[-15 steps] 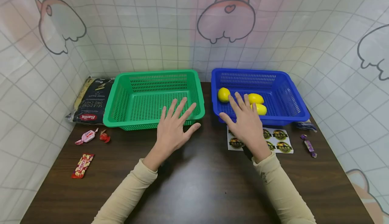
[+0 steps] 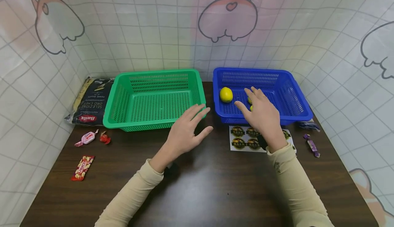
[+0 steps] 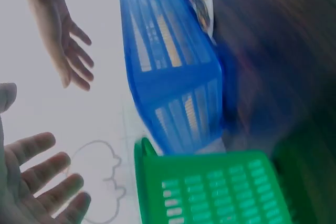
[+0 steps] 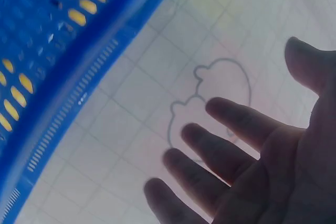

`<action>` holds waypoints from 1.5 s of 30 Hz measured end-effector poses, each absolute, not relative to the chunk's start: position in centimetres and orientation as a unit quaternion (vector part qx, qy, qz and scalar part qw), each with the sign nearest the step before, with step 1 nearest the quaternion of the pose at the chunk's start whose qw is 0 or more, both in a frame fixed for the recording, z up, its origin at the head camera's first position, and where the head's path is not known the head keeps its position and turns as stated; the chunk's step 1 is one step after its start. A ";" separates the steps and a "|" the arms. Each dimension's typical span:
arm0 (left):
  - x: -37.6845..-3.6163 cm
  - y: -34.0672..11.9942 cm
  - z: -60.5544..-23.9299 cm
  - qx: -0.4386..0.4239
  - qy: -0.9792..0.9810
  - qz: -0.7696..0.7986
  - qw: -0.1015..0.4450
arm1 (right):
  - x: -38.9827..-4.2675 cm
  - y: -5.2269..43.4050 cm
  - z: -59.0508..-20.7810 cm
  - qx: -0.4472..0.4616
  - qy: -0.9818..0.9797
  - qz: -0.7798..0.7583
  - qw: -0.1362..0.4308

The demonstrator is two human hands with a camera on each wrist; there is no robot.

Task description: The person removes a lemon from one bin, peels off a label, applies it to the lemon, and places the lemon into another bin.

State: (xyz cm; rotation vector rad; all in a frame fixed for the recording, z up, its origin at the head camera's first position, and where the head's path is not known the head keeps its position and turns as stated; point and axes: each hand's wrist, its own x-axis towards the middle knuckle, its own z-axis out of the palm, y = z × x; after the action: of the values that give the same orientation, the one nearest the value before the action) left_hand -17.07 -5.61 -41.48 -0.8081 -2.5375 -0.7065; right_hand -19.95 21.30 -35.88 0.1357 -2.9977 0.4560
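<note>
Both hands are open and hold nothing. My right hand (image 2: 261, 114) hovers with spread fingers over the front of the blue basket (image 2: 255, 71). It covers most of two lemons (image 2: 250, 100). A third lemon (image 2: 226, 94) lies uncovered at the basket's left. My left hand (image 2: 189, 128) floats above the table near the front right corner of the green basket (image 2: 154, 73), which has nothing in it. In the left wrist view, my left hand's fingers (image 3: 39, 182) are straight, and the right hand (image 3: 60, 40) is above the blue basket (image 3: 168, 77). The right wrist view shows straight fingers (image 4: 226, 156) beside the blue basket wall (image 4: 52, 51).
A sticker sheet (image 2: 244, 138) lies under my right wrist. A purple candy (image 2: 311, 144) and a dark wrapper (image 2: 307, 125) are at the right. At the left are a pasta bag (image 2: 90, 100), a pink candy (image 2: 87, 138), a red candy (image 2: 105, 137) and a red packet (image 2: 82, 167).
Both hands moved to the right. The right hand went forward over the blue basket and now hides two lemons. The left hand left the green basket's front wall.
</note>
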 end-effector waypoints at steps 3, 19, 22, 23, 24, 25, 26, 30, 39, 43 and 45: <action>-16.9 -4.9 -41.6 -0.294 -0.894 -0.291 0.172 | -20.2 21.6 -35.3 0.038 -0.988 0.138 0.062; -18.6 -1.7 -44.8 -0.168 -0.771 -0.592 -0.163 | -24.3 24.7 -32.4 0.055 -0.992 0.095 -0.057; -19.2 -1.2 -45.4 -0.133 -0.703 -0.664 -0.215 | -25.9 25.6 -32.1 0.079 -0.988 0.090 -0.102; -19.3 -1.0 -45.5 -0.123 -0.683 -0.683 -0.228 | -26.5 26.0 -32.0 0.085 -0.986 0.089 -0.114; -19.5 -0.8 -45.6 -0.114 -0.666 -0.698 -0.237 | -27.0 26.2 -32.0 0.088 -0.984 0.088 -0.126; -19.7 -0.6 -45.7 -0.107 -0.651 -0.710 -0.245 | -27.5 26.5 -32.0 0.090 -0.983 0.087 -0.136; -19.8 -0.4 -45.8 -0.102 -0.638 -0.721 -0.251 | -28.1 26.7 -32.1 0.093 -0.981 0.085 -0.145; -20.3 0.5 -46.1 -0.085 -0.603 -0.748 -0.264 | -30.2 27.4 -32.7 0.121 -0.973 0.070 -0.186; -21.4 2.1 -46.5 -0.036 -0.571 -0.782 -0.247 | -33.4 28.1 -36.1 0.158 -0.943 0.038 -0.292; -21.8 2.7 -46.6 -0.036 -0.574 -0.786 -0.227 | -33.8 28.3 -37.1 0.135 -0.940 0.028 -0.311; -21.9 2.9 -46.7 -0.034 -0.575 -0.788 -0.218 | -33.9 28.2 -37.4 0.127 -0.940 0.024 -0.315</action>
State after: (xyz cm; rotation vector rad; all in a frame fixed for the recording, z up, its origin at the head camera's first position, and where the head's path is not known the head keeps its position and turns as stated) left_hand -21.90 2.87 -46.65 -0.1247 -2.1082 -2.8914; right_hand -33.86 28.22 -37.36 0.5060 -3.7481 0.0973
